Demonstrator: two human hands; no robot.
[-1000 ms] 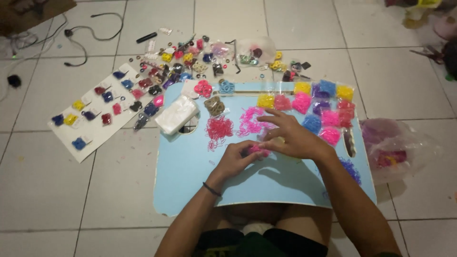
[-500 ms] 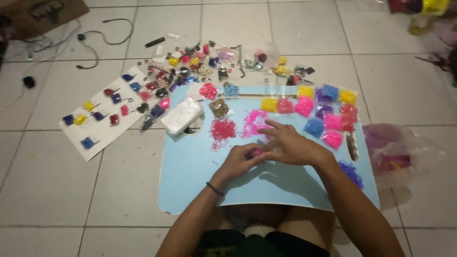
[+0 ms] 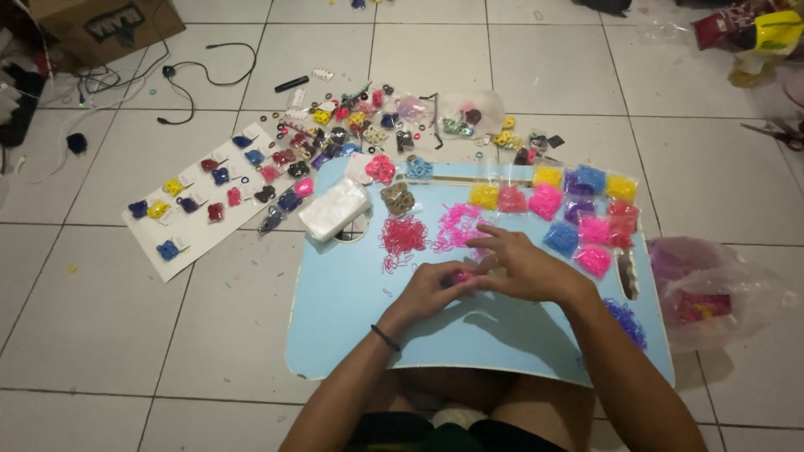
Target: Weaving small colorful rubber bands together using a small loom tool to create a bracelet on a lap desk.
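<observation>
Both hands meet over the middle of a light blue lap table (image 3: 352, 322). My left hand (image 3: 429, 290) pinches a small pink bunch of rubber bands (image 3: 461, 275) between its fingertips. My right hand (image 3: 523, 266) lies across from the right, fingers touching the same pink bunch. Just beyond the hands lie loose piles of red bands (image 3: 404, 235) and pink bands (image 3: 456, 224). A black band circles my left wrist.
Small bags of yellow, pink, blue and purple bands (image 3: 578, 213) line the table's far right. A clear pack of bags (image 3: 335, 208) lies at its left corner. A white sheet with finished pieces (image 3: 197, 205) lies on the tiled floor at left; a plastic bag (image 3: 712, 293) at right.
My hands stay together on the pink bunch, with only slight finger movement. The view has shifted a little.
</observation>
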